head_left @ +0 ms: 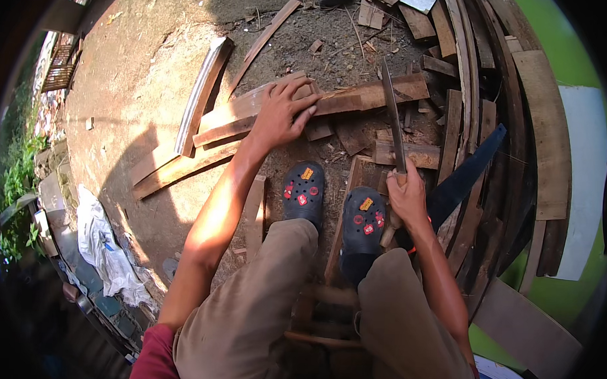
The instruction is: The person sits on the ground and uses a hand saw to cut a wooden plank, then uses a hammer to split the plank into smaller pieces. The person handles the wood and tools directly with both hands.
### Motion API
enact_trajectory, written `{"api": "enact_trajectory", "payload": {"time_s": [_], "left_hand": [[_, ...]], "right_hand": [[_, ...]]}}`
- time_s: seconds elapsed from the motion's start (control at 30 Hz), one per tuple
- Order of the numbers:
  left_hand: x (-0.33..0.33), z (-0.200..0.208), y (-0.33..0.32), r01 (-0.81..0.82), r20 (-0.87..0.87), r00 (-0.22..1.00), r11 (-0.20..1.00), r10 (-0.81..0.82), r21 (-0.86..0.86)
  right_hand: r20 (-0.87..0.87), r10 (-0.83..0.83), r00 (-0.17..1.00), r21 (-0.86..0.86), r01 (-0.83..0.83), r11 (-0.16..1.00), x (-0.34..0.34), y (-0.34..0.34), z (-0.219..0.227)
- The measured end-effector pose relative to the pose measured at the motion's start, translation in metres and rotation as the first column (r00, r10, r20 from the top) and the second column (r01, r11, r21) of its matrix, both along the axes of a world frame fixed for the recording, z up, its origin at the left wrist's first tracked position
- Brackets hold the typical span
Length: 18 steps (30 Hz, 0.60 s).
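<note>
My left hand (286, 110) is bent over the top of a wooden plank (368, 97), with its fingers curled on the wood and its thumb along the near side. The plank slants up to the right and rests on other pieces of wood. In my right hand (407, 194) is the wooden handle of a machete. Its long narrow machete blade (394, 112) points away from me, crossing the plank near its right end. Beside my right forearm lies a handsaw (467, 174) with a dark blade; an orange bit shows near its handle.
Stacked boards (478, 82) line the right side by a green wall (582, 59). A squared timber (203, 96) and a thin strip (265, 44) lie beyond the plank. My dark clogs (303, 193) stand close to the wood. A white sack (107, 249) lies at the left.
</note>
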<state>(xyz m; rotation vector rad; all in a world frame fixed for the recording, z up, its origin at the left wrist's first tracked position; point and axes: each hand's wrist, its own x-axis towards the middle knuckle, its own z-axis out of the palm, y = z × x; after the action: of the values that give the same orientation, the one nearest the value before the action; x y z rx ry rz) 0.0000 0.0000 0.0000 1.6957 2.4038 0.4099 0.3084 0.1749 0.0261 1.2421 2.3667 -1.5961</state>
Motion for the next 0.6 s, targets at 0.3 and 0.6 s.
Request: {"api": "enact_trajectory", "payload": {"time_s": [0.3, 0.6], "left_hand": [[0.021, -0.002, 0.015, -0.136, 0.095, 0.985, 0.989, 0.142, -0.063], [0.038, -0.015, 0.011, -0.134, -0.148, 0.978, 0.985, 0.15, 0.11]], "right_hand": [[-0.111, -0.002, 0.994, 0.181, 0.022, 0.983, -0.009, -0.001, 0.008], [-0.203, -0.016, 0.979, 0.127, 0.042, 0.991, -0.018, -0.008, 0.0]]}}
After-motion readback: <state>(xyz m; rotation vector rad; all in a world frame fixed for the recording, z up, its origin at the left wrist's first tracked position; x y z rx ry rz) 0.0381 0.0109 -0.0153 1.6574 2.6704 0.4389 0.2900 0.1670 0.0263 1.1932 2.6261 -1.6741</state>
